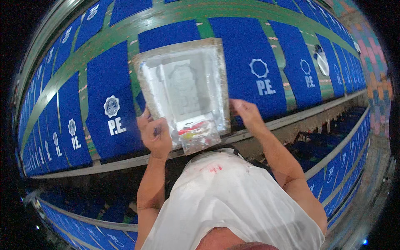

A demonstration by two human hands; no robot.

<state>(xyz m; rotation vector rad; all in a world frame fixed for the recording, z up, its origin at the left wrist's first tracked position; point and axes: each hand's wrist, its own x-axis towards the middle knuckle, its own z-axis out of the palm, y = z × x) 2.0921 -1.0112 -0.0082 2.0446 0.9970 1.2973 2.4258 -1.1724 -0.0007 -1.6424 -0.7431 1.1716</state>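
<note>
A screen printing frame (223, 83) is held in front of me, tilted over the green table. Its pale mesh shows a faint badge-like stencil. Clear plastic (202, 143) with red and yellow ink smears covers its near end. My left hand (155, 135) grips the frame's near left edge, its fingers curled. On the right edge, my right hand (248, 114) has its fingers bent against the rim. Just left of the frame lies a blue fabric panel (104, 79) with a white badge and letters. The right-hand blue panel (241, 46) bears a white ring outline and letters.
More blue panels line the long green table (58, 110) on both sides. A pale rail (121, 162) runs along its near edge. Another table with blue panels (337, 166) stands behind me. What looks like a person in white (322, 61) is at the far right.
</note>
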